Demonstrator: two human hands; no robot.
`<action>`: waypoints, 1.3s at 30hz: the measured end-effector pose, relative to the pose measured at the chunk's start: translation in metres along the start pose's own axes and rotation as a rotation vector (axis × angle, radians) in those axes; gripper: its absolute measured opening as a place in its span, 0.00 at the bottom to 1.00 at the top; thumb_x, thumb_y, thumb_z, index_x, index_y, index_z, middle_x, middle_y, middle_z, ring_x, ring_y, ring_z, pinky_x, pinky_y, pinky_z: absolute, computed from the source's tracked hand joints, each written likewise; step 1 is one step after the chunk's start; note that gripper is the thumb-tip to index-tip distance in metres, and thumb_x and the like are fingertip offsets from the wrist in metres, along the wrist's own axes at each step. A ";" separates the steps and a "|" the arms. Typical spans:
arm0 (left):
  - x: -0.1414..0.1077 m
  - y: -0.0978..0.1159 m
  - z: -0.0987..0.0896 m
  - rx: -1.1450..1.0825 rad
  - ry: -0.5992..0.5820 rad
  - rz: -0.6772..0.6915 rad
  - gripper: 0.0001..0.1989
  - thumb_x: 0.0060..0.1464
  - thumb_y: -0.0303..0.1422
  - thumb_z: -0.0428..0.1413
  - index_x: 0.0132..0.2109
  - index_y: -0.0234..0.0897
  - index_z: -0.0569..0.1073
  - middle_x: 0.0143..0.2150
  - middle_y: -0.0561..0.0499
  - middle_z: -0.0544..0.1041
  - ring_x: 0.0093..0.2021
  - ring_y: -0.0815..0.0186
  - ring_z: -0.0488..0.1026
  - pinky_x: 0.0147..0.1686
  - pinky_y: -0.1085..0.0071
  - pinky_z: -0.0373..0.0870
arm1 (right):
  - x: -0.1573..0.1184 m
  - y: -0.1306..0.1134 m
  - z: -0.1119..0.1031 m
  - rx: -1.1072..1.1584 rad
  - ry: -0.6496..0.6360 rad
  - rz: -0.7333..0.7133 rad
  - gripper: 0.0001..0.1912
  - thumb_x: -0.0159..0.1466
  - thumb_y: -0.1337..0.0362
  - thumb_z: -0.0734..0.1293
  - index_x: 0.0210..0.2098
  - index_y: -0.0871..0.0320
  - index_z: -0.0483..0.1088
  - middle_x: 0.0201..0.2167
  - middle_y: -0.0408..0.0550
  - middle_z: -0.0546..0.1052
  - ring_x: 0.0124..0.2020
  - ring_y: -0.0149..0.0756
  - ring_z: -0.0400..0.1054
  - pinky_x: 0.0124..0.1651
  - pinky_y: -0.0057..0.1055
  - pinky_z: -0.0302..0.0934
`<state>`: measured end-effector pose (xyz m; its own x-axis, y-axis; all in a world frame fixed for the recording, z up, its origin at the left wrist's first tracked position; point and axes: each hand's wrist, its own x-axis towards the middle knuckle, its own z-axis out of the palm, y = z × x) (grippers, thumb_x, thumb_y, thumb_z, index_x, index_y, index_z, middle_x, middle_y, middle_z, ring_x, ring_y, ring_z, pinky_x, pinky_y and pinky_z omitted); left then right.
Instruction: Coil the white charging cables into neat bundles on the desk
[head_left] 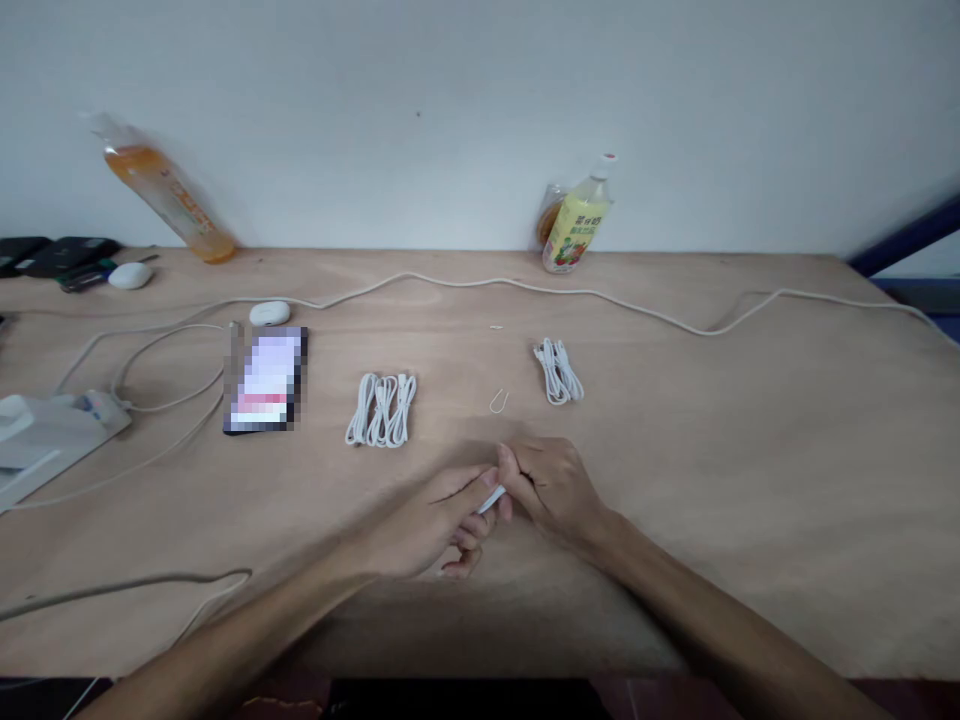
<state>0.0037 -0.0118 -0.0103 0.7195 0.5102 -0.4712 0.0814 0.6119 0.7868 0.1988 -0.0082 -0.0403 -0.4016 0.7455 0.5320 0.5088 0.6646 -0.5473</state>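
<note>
Both hands meet above the wooden table near its front. My left hand (442, 515) is closed on a white cable (491, 499), a short stretch of which shows between the fingers. Pressed against it, my right hand (551, 485) has its thumb and fingers closed round the cable's other end, mostly hidden. Beyond the hands lies a small white tie (499, 402), bent into a loop. Several coiled white cables (382, 410) lie side by side to the left. Another coiled white cable bundle (559, 371) rests to the right.
A phone (268, 380) and a white earbud case (270, 314) are at left, near a white power strip (52, 450). An orange bottle (169, 200) and a yellow-labelled bottle (579, 220) stand by the wall. A long cord (525, 287) crosses the table (750, 450).
</note>
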 end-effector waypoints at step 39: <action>0.006 -0.001 -0.005 -0.084 -0.051 0.044 0.28 0.61 0.60 0.61 0.37 0.42 0.61 0.28 0.62 0.54 0.26 0.71 0.45 0.26 0.70 0.47 | 0.008 -0.008 -0.005 -0.426 0.090 -0.065 0.22 0.76 0.72 0.60 0.26 0.56 0.70 0.22 0.44 0.72 0.24 0.33 0.64 0.30 0.32 0.56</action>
<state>0.0051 -0.0067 -0.0162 0.7553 0.5078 -0.4144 -0.0077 0.6391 0.7691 0.1947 -0.0077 -0.0283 -0.3845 0.6827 0.6213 0.7608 0.6156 -0.2056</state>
